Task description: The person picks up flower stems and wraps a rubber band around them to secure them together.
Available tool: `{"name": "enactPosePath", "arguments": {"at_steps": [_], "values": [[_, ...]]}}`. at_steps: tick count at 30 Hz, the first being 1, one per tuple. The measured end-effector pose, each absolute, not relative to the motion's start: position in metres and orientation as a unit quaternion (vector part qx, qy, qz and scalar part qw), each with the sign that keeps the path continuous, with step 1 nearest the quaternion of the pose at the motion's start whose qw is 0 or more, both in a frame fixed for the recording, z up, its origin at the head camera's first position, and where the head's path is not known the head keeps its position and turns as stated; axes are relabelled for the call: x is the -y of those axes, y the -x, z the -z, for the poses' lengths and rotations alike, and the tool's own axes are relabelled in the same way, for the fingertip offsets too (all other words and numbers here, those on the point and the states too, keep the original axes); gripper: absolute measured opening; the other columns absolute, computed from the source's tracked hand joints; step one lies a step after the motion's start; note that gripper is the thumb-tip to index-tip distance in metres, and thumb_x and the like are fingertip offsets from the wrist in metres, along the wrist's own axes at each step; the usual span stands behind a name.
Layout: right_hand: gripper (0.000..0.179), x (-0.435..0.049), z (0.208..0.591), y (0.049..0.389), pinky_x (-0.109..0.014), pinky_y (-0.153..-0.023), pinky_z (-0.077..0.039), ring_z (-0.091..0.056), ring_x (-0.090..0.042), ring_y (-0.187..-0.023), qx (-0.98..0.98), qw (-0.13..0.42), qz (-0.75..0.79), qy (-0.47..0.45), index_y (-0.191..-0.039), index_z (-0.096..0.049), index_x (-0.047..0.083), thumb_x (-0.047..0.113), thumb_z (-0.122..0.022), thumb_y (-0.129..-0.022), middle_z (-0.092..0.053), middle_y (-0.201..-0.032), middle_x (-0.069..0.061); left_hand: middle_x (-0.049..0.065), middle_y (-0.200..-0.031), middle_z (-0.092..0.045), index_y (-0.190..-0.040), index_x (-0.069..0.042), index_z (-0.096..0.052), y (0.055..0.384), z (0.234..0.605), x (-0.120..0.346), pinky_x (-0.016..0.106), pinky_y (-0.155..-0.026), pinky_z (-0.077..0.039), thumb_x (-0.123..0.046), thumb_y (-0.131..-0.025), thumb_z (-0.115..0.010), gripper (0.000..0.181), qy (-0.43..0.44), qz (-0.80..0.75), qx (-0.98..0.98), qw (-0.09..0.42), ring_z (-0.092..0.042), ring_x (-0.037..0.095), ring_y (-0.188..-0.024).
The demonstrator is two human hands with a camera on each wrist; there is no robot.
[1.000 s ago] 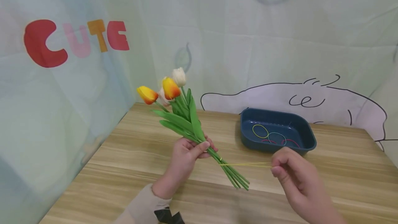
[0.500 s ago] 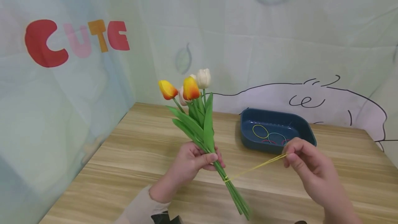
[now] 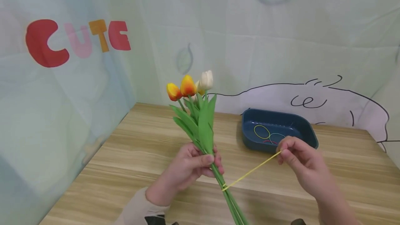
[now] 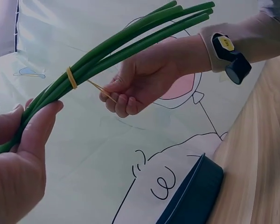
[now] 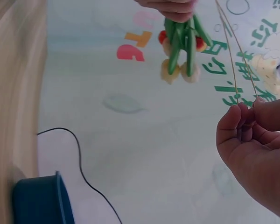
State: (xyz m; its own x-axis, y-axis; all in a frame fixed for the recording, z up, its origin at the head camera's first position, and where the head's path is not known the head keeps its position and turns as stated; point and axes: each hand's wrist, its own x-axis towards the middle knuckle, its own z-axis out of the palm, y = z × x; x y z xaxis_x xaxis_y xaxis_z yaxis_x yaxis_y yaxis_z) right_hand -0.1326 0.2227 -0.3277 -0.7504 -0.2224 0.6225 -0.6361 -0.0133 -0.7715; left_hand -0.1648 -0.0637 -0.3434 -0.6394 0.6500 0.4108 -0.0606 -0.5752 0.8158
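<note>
My left hand [image 3: 195,164] grips a bunch of artificial tulips [image 3: 204,127] by the green stems, just below the leaves. The blooms, orange-yellow and white, point up and away, while the stem ends run down toward me. A yellow rubber band [image 3: 250,172] circles the stems below that hand; the left wrist view shows its loop [image 4: 71,78] snug round them. My right hand [image 3: 307,169] pinches the band's free end between thumb and forefinger, holding it stretched out to the right. Two taut strands [image 5: 235,60] of it show in the right wrist view.
A dark blue tray [image 3: 250,145] stands at the back right of the wooden table [image 3: 131,141], behind my right hand. Several coloured rubber bands, among them a yellow one [image 3: 261,132], lie inside. A printed cloth [image 3: 250,55] hangs behind the table.
The bunch has moved right and turned more upright, its stems now lower. My right hand has risen slightly, keeping the band stretched, now slanting up from the stems.
</note>
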Motion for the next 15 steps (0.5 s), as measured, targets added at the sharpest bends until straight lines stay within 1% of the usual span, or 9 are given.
{"name": "enactPosePath", "arguments": {"at_steps": [3, 6, 11, 15], "values": [[0.021, -0.217, 0.333, 0.137, -0.017, -0.066, -0.052, -0.057, -0.011, -0.074, 0.700, 0.146, -0.627, -0.310, -0.089, -0.053, -0.003, -0.022, -0.043, -0.090, -0.056, -0.088, 0.000, -0.002, -0.094, -0.069, -0.106, -0.010, -0.060, 0.168, 0.344, 0.067, 0.031, -0.083, -0.059, -0.009, -0.097, -0.056, 0.010, -0.371, -0.814, -0.388, 0.224, -0.070, 0.013, -0.089], [0.019, -0.210, 0.340, 0.142, -0.018, -0.065, -0.051, -0.056, -0.011, -0.074, 0.724, 0.122, -0.606, -0.306, -0.090, -0.052, -0.002, -0.020, -0.045, -0.091, -0.054, -0.086, 0.002, -0.002, -0.094, -0.068, -0.106, -0.010, -0.059, 0.171, 0.345, 0.070, 0.031, -0.084, -0.059, -0.010, -0.097, -0.056, 0.010, -0.369, -0.823, -0.372, 0.218, -0.069, 0.013, -0.089], [0.013, -0.195, 0.351, 0.145, -0.021, -0.063, -0.050, -0.055, -0.013, -0.073, 0.764, 0.072, -0.570, -0.294, -0.091, -0.053, 0.000, -0.013, -0.051, -0.092, -0.053, -0.079, -0.002, 0.000, -0.092, -0.068, -0.104, -0.010, -0.059, 0.173, 0.345, 0.073, 0.029, -0.084, -0.059, -0.011, -0.096, -0.058, 0.008, -0.344, -0.849, -0.344, 0.207, -0.069, 0.013, -0.088], [0.009, -0.182, 0.360, 0.144, -0.025, -0.058, -0.049, -0.054, -0.015, -0.071, 0.782, 0.047, -0.553, -0.286, -0.090, -0.053, 0.002, -0.007, -0.054, -0.093, -0.052, -0.078, -0.004, 0.001, -0.092, -0.067, -0.104, -0.009, -0.060, 0.175, 0.346, 0.073, 0.028, -0.086, -0.058, -0.008, -0.097, -0.055, 0.009, -0.329, -0.868, -0.315, 0.199, -0.069, 0.013, -0.088]]}}
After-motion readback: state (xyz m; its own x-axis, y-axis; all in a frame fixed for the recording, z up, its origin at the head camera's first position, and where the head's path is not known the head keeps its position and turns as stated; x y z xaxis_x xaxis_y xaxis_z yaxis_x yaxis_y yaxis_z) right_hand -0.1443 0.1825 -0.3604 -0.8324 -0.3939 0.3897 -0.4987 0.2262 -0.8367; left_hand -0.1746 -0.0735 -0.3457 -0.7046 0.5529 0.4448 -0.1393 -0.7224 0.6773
